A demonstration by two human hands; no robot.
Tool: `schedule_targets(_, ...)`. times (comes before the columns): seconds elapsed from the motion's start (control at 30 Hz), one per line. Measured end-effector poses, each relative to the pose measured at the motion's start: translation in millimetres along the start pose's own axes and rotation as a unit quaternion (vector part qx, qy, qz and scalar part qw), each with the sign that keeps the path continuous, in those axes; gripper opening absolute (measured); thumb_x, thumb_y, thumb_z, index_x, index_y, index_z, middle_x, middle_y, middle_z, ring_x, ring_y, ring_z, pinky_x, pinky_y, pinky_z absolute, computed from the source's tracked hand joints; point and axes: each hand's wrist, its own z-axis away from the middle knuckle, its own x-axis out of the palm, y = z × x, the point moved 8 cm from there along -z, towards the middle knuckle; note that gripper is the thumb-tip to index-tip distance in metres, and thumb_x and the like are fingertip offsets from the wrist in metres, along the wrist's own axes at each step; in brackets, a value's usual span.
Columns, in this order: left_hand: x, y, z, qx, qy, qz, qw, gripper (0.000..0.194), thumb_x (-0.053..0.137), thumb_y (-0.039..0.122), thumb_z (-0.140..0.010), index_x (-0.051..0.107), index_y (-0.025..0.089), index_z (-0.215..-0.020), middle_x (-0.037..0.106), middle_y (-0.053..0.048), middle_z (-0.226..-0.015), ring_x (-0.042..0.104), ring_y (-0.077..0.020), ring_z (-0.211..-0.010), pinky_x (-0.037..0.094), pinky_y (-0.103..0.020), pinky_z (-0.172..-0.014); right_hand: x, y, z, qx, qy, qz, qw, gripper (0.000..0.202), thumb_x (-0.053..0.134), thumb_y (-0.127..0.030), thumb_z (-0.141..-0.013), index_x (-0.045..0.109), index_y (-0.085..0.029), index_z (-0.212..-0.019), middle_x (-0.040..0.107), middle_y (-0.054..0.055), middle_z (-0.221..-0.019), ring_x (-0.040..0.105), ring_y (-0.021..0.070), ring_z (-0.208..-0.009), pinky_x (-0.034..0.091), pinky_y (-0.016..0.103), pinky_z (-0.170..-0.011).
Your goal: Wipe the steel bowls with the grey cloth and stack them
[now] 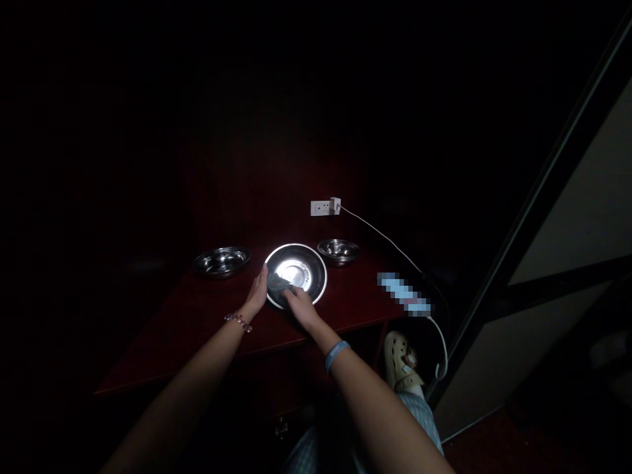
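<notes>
A shiny stainless steel bowl (302, 261) is tilted toward me above the dark red table (182, 336). At its left rim, my left hand (257, 291) is closed on the edge, with the fingers partly hidden behind it. Inside the bowl, my right hand (301, 307) presses a grey-green cloth (278, 284) against the lower left of the inner surface. The right fingertips are partly hidden by the hand and cloth. Bright light reflects from the bowl's bottom.
Left of the bowl stands another steel dish (222, 262); nested small steel bowls (338, 250) stand at right. A white charger (335, 205) with a cable sits in the wall socket (319, 209). A blurred-out blue object (403, 294) lies near the right edge, above a clog-clad foot (397, 359).
</notes>
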Motion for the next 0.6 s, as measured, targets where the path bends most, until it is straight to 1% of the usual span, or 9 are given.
schedule_targets(0.03,-0.5,-1,1,-0.009,0.006,0.001,1.0,0.088,0.028,0.082,-0.095,0.073,0.011,-0.122,0.077,-0.021,-0.124,0.067,-0.0339,-0.128,0.044,-0.046,-0.119,4,0,-1,-0.002,-0.012,-0.029,0.999,0.011,0.065,-0.025,-0.085,0.072,-0.025,-0.077,0.076,0.001,-0.084,0.07,0.0251,-0.103,0.048,0.043,-0.11)
schedule_targets(0.1,-0.3,-1,2,-0.018,0.01,0.005,1.0,0.091,0.03,0.086,-0.091,0.074,0.011,-0.118,0.078,-0.02,-0.121,0.069,-0.0343,-0.126,0.045,-0.046,-0.118,12,-2,-3,-0.008,-0.037,-0.084,0.996,0.014,0.062,-0.023,-0.086,0.076,-0.024,-0.086,0.079,0.002,-0.093,0.071,0.0229,-0.106,0.047,0.042,-0.114)
schedule_targets(0.2,2.8,1,2,-0.008,-0.004,0.008,1.0,0.094,0.031,0.091,-0.086,0.076,0.013,-0.112,0.08,-0.018,-0.111,0.07,-0.0353,-0.122,0.046,-0.047,-0.116,20,-3,-5,-0.005,-0.053,-0.129,0.99,0.021,0.061,-0.023,-0.088,0.079,-0.023,-0.1,0.081,0.003,-0.108,0.071,0.0227,-0.116,0.044,0.042,-0.118)
schedule_targets(0.27,4.2,1,3,-0.003,-0.011,0.008,1.0,0.093,0.032,0.091,-0.086,0.077,0.013,-0.111,0.081,-0.018,-0.109,0.071,-0.0348,-0.121,0.046,-0.047,-0.116,24,-3,-7,-0.003,-0.059,-0.152,0.987,0.028,0.061,-0.024,-0.087,0.079,-0.024,-0.11,0.08,0.003,-0.119,0.068,0.0236,-0.125,0.042,0.043,-0.121)
schedule_targets(0.33,4.5,2,3,0.002,-0.01,0.009,1.0,0.09,0.034,0.088,-0.087,0.076,0.013,-0.112,0.08,-0.018,-0.113,0.071,-0.0342,-0.121,0.046,-0.047,-0.117,27,-5,-10,-0.012,-0.065,-0.18,0.981,0.036,0.062,-0.024,-0.086,0.078,-0.024,-0.119,0.076,0.003,-0.132,0.063,0.0246,-0.135,0.038,0.044,-0.125)
schedule_targets(0.43,6.6,7,6,0.019,-0.015,0.013,1.0,0.084,0.038,0.083,-0.09,0.075,0.012,-0.116,0.079,-0.018,-0.12,0.069,-0.0344,-0.125,0.045,-0.047,-0.118,26,-10,-13,-0.041,-0.062,-0.209,0.975,0.047,0.065,-0.028,-0.084,0.074,-0.025,-0.13,0.069,0.003,-0.144,0.055,0.0259,-0.144,0.031,0.046,-0.129)
schedule_targets(0.6,13.4,16,11,0.032,-0.046,0.025,0.998,0.08,0.042,0.079,-0.092,0.074,0.013,-0.121,0.076,-0.018,-0.129,0.067,-0.0339,-0.129,0.045,-0.045,-0.119,15,-18,-14,-0.075,-0.041,-0.208,0.974,0.055,0.067,-0.041,-0.087,0.068,-0.028,-0.141,0.066,0.002,-0.148,0.047,0.0258,-0.151,0.025,0.048,-0.131)
